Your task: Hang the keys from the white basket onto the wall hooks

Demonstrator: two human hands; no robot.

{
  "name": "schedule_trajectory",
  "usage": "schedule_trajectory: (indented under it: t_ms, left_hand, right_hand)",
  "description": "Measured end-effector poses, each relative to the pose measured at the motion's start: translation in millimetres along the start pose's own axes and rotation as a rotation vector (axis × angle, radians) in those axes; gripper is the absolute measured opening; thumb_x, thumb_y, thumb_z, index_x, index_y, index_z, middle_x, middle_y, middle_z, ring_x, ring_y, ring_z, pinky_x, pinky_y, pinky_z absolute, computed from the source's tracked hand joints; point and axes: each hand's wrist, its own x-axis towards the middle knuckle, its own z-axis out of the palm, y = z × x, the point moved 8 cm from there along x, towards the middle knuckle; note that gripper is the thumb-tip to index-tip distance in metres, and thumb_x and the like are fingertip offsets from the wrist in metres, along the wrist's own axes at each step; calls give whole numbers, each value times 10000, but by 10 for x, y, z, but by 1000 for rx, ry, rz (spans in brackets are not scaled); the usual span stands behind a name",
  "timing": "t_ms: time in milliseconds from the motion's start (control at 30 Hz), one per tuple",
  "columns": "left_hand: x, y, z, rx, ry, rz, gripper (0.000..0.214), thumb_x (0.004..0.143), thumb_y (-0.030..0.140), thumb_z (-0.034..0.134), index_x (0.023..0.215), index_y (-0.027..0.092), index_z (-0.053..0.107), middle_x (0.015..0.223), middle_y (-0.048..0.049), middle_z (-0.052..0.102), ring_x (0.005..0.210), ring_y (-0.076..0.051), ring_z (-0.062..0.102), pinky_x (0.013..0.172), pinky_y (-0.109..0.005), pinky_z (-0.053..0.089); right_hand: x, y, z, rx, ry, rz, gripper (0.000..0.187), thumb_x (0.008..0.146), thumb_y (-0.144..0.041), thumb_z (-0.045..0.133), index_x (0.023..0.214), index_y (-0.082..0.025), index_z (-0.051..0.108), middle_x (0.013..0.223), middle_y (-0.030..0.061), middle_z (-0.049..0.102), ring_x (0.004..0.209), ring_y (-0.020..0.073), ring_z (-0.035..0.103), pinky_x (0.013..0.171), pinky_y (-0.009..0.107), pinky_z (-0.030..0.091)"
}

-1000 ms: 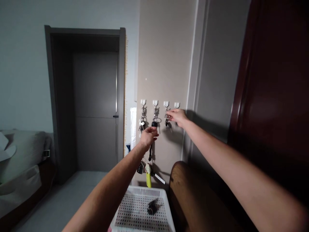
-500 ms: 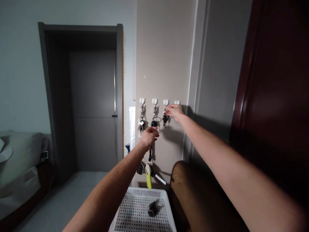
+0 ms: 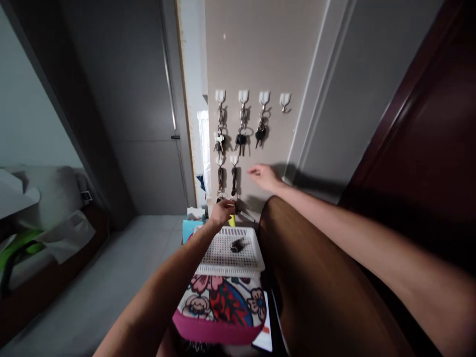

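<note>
My right hand (image 3: 265,176) is in front of the wall, below the third upper hook, fingers loosely extended and nothing visible in them. Lower down, my left hand (image 3: 222,211) reaches over the back of the white basket (image 3: 256,250), fingers loosely apart, partly covering the lower hanging keys. Three key bunches hang in the upper row: silver keys (image 3: 219,143), dark keys (image 3: 241,139) and a black key bunch (image 3: 260,133). The fourth hook (image 3: 285,100) carries nothing. Black straps (image 3: 234,181) hang from the lower hooks, with a yellow tag (image 3: 232,220) below. Another dark key bunch (image 3: 238,244) lies in the basket.
Below the basket is a floral bag (image 3: 223,305) with a pink edge. A brown curved wooden piece (image 3: 297,258) stands close on the right. To the left are a grey door (image 3: 137,124), a light blue box (image 3: 191,229) and a couch (image 3: 59,188).
The view has tilted downward, showing the floral bag. My right hand has left the third hook's keys, which hang there, and come down. My left hand has dropped toward the basket.
</note>
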Motion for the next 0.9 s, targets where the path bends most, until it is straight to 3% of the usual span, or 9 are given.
schedule_trajectory:
  t_ms: [100,233,433,667,900]
  left_hand:
    - [-92,-517,-114,174,10,-61,183,485,-4,497,589,141,534,463,31,492,399,-64,427,396,-166,294]
    - [-187,-837,-230,362,63,-11,214,440,-42,506,495,161,542,389,49,457,387,-64,399,420,-166,297]
    - [-182,-967,-116,583,36,16,242,460,-22,488,519,194,577,417,41,480,447,-85,424,501,-183,327]
    - [-137,-1103,122,865,-174,-36,322,546,124,484,853,191,555,668,7,587,622,-110,505,554,-181,356]
    - [-123,-1120,121,738,-49,-118,236,515,63,493,714,149,587,700,-19,601,654,-111,518,571,-178,372]
  right_hand:
    - [-631,89,615,-24,-390,-28,126,545,-163,522,645,-177,597,611,-7,590,551,101,509,534,208,384]
    - [-1116,209,995,-139,-663,-65,136,524,-179,537,641,-186,606,597,0,591,538,111,510,496,203,367]
    - [-1160,300,1052,-250,-762,-92,171,535,-205,528,685,-190,608,624,10,595,557,115,507,499,197,355]
    - [-1255,376,1110,-385,-899,-72,234,554,-216,506,770,-183,590,693,10,600,597,107,513,488,174,339]
    - [-1325,402,1144,-473,-959,-114,250,557,-208,502,791,-169,584,708,23,592,612,109,508,476,169,321]
